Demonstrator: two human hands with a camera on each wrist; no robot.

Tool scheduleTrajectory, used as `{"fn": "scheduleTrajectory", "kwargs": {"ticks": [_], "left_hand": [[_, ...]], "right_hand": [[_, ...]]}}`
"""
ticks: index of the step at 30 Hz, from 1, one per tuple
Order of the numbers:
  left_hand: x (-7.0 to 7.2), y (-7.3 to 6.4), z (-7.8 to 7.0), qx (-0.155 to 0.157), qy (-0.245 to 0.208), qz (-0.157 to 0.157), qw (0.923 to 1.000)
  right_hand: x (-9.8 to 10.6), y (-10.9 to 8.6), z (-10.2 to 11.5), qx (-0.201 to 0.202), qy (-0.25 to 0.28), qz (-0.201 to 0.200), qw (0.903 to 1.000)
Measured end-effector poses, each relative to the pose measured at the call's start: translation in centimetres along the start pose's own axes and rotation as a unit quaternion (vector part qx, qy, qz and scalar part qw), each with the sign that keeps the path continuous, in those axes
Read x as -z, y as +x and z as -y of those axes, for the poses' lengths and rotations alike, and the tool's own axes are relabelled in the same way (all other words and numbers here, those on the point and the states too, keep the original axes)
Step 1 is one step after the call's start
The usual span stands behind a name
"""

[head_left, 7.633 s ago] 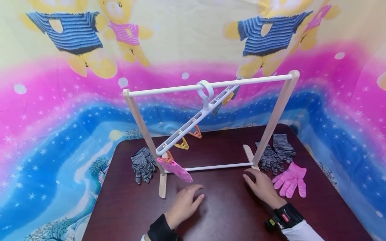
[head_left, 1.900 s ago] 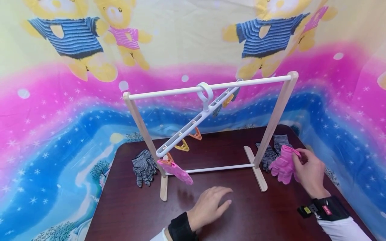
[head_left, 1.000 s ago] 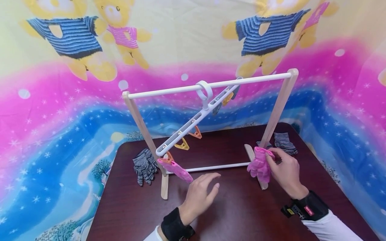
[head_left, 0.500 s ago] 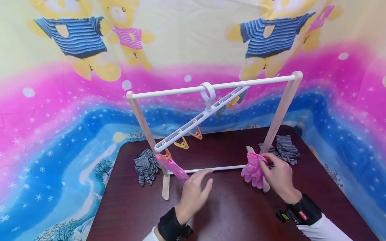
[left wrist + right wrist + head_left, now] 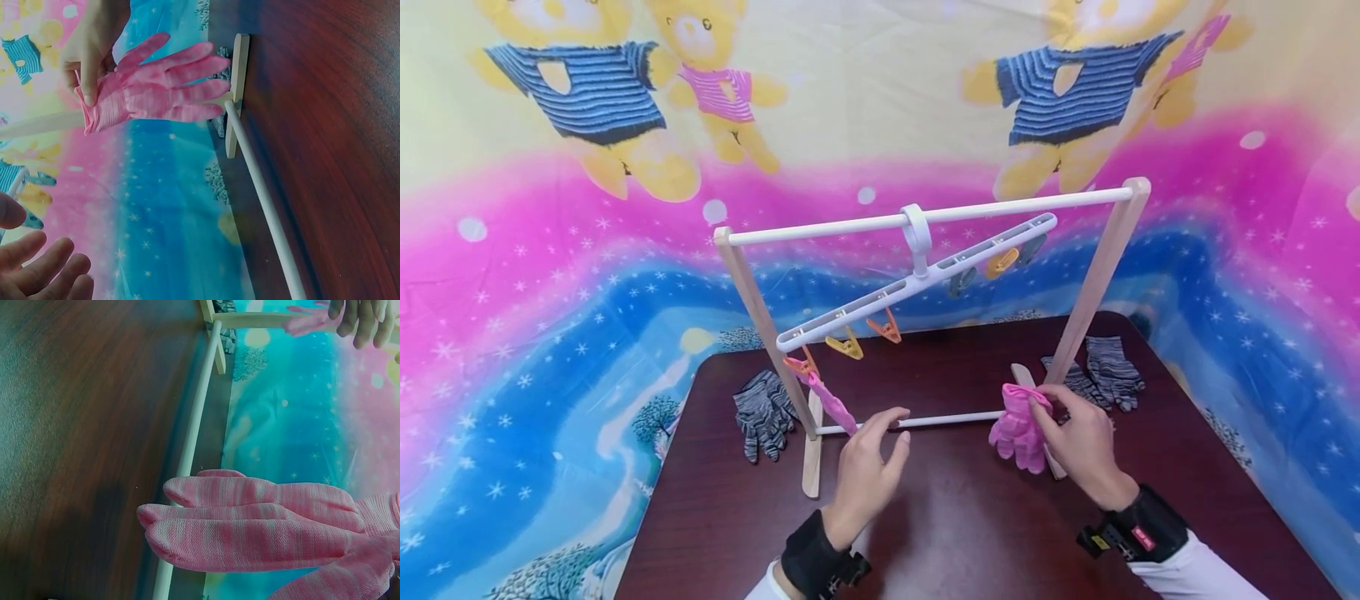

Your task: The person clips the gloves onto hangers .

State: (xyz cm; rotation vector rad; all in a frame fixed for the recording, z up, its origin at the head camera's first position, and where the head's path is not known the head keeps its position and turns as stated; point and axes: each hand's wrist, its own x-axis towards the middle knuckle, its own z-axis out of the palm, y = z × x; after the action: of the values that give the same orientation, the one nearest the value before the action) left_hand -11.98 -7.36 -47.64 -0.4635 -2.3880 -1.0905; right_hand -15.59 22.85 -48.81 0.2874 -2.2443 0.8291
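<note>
My right hand [image 5: 1086, 437] pinches a pink knitted glove [image 5: 1018, 429] at its cuff, fingers dangling down in front of the rack's right foot. That glove fills the lower part of the right wrist view, striped pink and white. My left hand [image 5: 868, 467] holds nothing, its fingers loosely bent, and its fingertips overlap the lower end of another pink glove [image 5: 831, 404]. An orange clip [image 5: 802, 364] at the left end of the white hanger [image 5: 917, 283] bears this second glove. Further along the hanger are a yellow clip [image 5: 846, 344], an orange one [image 5: 886, 327] and several others.
The hanger's ring loops over the top rod [image 5: 1022, 205] of a wooden rack [image 5: 1093, 287]. A lower rod [image 5: 951, 418] spans its feet. Grey striped gloves [image 5: 763, 412] lie left on the dark table [image 5: 955, 533]; more grey gloves [image 5: 1116, 372] lie behind the right post.
My right hand has picked up the pink glove from the table's right side and carried it left. The hanger has swung round, its far end moving right. My left hand has shifted left toward the clipped glove.
</note>
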Motion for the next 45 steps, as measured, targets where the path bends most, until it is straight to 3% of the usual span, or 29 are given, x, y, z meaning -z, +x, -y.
{"fn": "scheduleTrajectory", "kwargs": {"ticks": [9, 15, 24, 36, 41, 45], "left_hand": [[0.6, 0.5, 0.4, 0.043, -0.008, -0.003, 0.9990], [1.0, 1.0, 0.6, 0.078, -0.042, -0.001, 0.9960], [1.5, 2.4, 1.0, 0.076, -0.081, -0.017, 0.9937], [2.4, 5.2, 1.4, 0.137, -0.156, -0.026, 0.9779], [2.7, 6.5, 1.8, 0.156, -0.161, -0.037, 0.9738], [2.9, 7.8, 2.2, 0.186, -0.176, -0.027, 0.9663]], "right_hand": [[-0.4, -0.2, 0.1, 0.005, 0.007, 0.005, 1.0000], [-0.6, -0.3, 0.2, 0.001, 0.013, 0.009, 0.9999], [-0.9, -0.5, 0.5, -0.002, 0.012, 0.012, 0.9999], [-1.3, -0.8, 0.4, 0.004, 0.010, 0.011, 0.9999], [-1.3, -0.8, 0.4, 0.005, 0.011, 0.016, 0.9998], [-1.3, -0.9, 0.5, 0.000, 0.009, 0.024, 0.9997]]}}
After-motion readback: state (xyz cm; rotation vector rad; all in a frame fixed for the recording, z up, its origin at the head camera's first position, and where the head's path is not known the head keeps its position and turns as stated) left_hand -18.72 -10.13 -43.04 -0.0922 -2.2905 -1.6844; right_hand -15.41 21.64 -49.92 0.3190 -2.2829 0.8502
